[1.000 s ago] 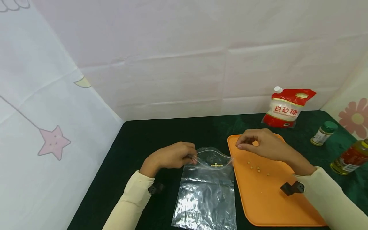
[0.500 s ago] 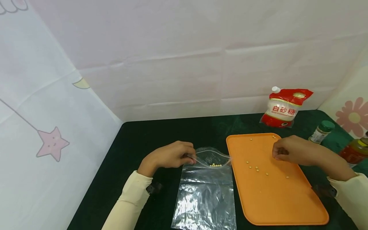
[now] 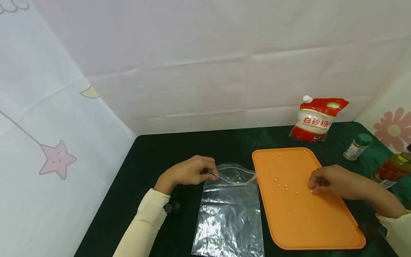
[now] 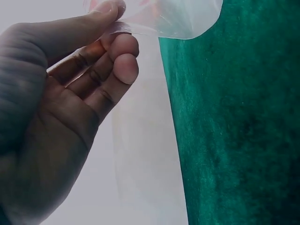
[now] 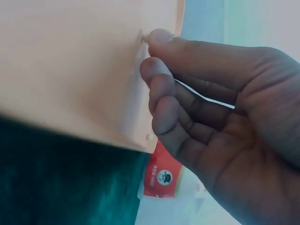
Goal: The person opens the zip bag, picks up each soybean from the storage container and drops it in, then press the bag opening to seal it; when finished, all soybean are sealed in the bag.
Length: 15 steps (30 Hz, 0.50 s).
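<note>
My left hand (image 3: 192,171) pinches the left edge of the mouth of a clear zip-lock bag (image 3: 229,221), which lies flat with its mouth parted. In the left wrist view, thumb and forefinger meet on the clear film (image 4: 187,18). A few soybeans (image 3: 238,183) sit just inside the mouth. Over the orange tray (image 3: 308,228), my right hand (image 3: 337,182) reaches down with bent fingers to a single soybean (image 3: 311,191). The right wrist view has this bean (image 5: 144,38) at the thumb tip, with a gap between thumb and forefinger. Several loose soybeans (image 3: 286,187) lie scattered on the tray.
Behind the tray stands a red and white sugar bag (image 3: 316,119) with a white cap. To its right are a green-capped jar (image 3: 356,148) and an oil bottle (image 3: 393,167). A dark green cloth (image 3: 179,146) covers the table, and pale printed sheets hang behind.
My right hand has moved from near the bag to the tray's right side, then down toward the front to a soybean. The left hand keeps its hold; the bag's mouth has narrowed slightly.
</note>
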Tool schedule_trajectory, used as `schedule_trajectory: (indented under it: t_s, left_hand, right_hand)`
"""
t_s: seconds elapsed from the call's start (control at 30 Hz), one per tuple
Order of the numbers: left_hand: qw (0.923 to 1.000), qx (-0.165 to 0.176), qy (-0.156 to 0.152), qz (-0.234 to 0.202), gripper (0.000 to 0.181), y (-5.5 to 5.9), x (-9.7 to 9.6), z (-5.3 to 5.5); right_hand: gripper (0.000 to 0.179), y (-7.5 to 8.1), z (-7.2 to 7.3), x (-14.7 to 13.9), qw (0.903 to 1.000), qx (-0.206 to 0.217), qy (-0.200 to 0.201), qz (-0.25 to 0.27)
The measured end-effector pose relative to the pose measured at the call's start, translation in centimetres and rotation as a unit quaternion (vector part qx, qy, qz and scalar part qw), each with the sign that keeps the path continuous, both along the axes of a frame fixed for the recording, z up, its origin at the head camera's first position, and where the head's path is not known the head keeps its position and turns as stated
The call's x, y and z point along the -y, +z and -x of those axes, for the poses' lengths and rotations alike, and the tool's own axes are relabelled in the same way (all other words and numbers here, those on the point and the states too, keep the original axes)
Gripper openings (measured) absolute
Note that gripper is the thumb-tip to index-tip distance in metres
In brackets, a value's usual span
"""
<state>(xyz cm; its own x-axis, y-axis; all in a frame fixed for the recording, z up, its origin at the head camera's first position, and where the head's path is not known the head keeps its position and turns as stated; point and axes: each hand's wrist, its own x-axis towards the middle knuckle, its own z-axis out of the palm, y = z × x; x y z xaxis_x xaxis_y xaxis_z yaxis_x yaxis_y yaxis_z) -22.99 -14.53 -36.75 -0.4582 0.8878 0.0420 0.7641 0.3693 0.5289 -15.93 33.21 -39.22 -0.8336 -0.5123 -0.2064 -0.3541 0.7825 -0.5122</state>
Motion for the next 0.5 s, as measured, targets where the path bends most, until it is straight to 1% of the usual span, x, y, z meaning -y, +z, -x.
schedule_trajectory:
  t_s: [0.07,0.13,0.23,0.33,0.4,0.5]
  left_hand:
    - [1.0000,0.001,-0.001,-0.004,0.012,0.0,0.1,0.0]
    - [1.0000,0.001,-0.002,-0.010,0.012,-0.1,0.1,0.1]
    - [0.9999,-0.002,-0.004,-0.015,0.012,0.0,0.1,0.1]
    - [0.9998,-0.001,-0.005,-0.017,0.013,-0.1,0.1,0.1]
    - [0.9998,0.001,-0.006,-0.017,0.013,0.0,0.1,0.1]
    - [0.9998,0.003,-0.005,-0.019,0.013,-0.1,0.2,0.1]
  right_hand:
    - [0.012,-0.1,0.0,0.3,1.0000,-0.002,0.000,0.005]
    - [0.012,-0.2,0.0,0.6,0.9999,-0.013,0.002,0.006]
    - [0.012,-0.3,0.1,1.0,0.9995,-0.029,0.010,0.003]
    - [0.013,-0.3,0.2,1.2,0.9993,-0.036,0.012,-0.006]
    - [0.013,-0.2,0.3,1.3,0.9990,-0.043,0.007,-0.008]
    - [0.014,0.2,0.6,1.9,0.9965,-0.083,0.000,0.009]
